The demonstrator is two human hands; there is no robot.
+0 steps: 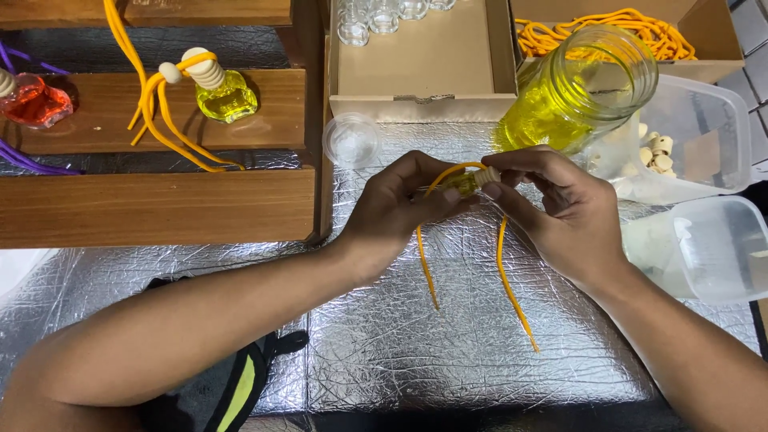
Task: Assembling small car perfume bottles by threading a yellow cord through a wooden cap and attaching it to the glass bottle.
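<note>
My left hand [396,204] and my right hand [560,212] meet over the foil-covered table [448,344], both gripping one small bottle of yellow liquid [464,183]. The right fingers pinch its pale wooden cap [488,176]. An orange cord [506,276] loops over the cap, and its two ends hang down between my wrists. Most of the bottle is hidden by my fingers.
A big glass jar of yellow liquid [572,92] stands behind my hands, its clear lid [350,141] beside it. Wooden steps [160,200] at left carry a finished yellow bottle [226,94] and a red one [34,101]. Boxes hold empty bottles [382,16], orange cords [608,32] and wooden caps [656,152].
</note>
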